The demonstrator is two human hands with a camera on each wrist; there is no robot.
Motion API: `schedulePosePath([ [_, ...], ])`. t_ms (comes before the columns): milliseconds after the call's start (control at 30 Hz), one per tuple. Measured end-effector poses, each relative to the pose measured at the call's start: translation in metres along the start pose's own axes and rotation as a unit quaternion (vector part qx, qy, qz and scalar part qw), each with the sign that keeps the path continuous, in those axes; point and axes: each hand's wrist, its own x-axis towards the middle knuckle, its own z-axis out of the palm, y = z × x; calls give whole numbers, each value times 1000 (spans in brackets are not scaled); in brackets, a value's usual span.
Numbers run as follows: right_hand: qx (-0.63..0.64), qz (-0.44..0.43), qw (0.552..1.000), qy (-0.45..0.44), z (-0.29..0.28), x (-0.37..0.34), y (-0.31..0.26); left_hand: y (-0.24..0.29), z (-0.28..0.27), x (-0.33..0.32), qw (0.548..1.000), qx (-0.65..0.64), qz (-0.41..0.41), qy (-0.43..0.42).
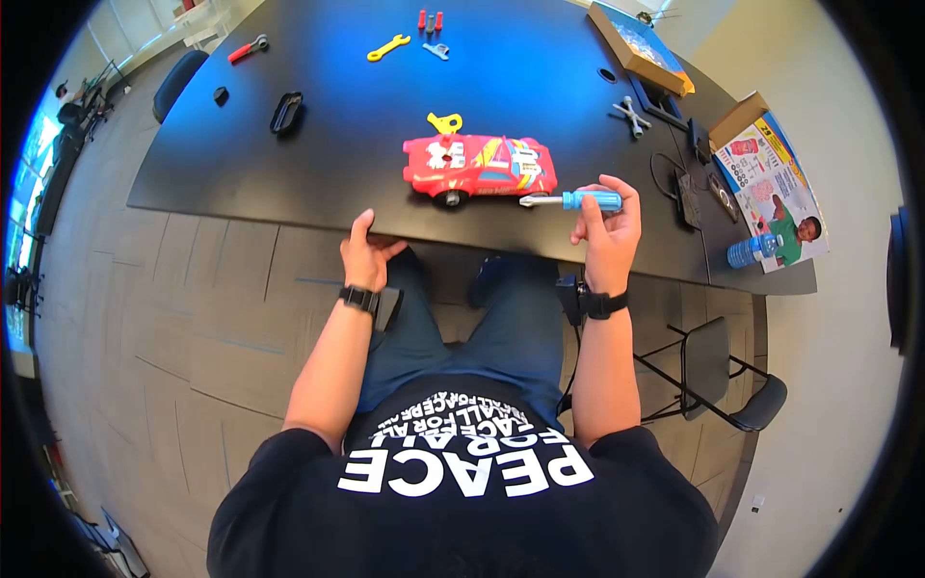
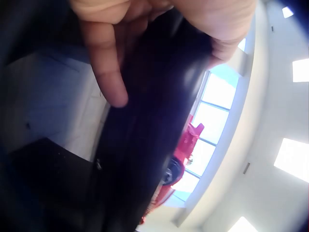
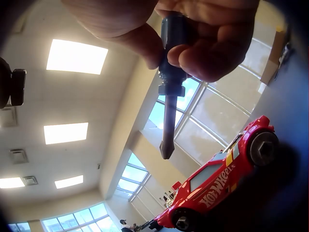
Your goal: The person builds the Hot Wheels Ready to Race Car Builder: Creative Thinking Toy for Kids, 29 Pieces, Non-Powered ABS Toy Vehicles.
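A red toy race car [image 1: 482,167] stands on the black table, its side lettered and striped. In my right hand [image 1: 612,236] I hold a toy screwdriver [image 1: 575,200] by its translucent blue handle. Its grey shaft points left, near the car's front end in the head view; the right wrist view shows the tip [image 3: 167,151] apart from the car, in the air. My left hand [image 1: 368,258] rests at the table's front edge [image 2: 140,125], thumb above and fingers below, one finger [image 2: 110,87] extended. Just behind the car lies a yellow toy piece [image 1: 444,123].
Farther back lie a yellow wrench [image 1: 389,48], a grey toy tool [image 1: 436,51], red-topped pegs [image 1: 431,21] and a red-handled tool [image 1: 249,48]. A black tray [image 1: 286,113] is at left. At right are a grey cross-shaped piece [image 1: 632,118], a water bottle [image 1: 754,250] and an open box [image 1: 641,46].
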Motion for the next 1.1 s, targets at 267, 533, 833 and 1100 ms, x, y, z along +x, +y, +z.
schedulePosePath([
  [267,4,-11,1000,-15,9,29,1,-9,-16,11,998,-21,-46,-28],
  [533,-4,-40,999,-27,15,46,0,-6,-20,7,997,-14,-57,-43],
  [833,-19,-32,997,-71,25,77,5,11,-30,2,988,35,-126,-84],
  [1100,-17,-10,998,-66,9,91,12,178,69,-17,760,523,46,-382],
])
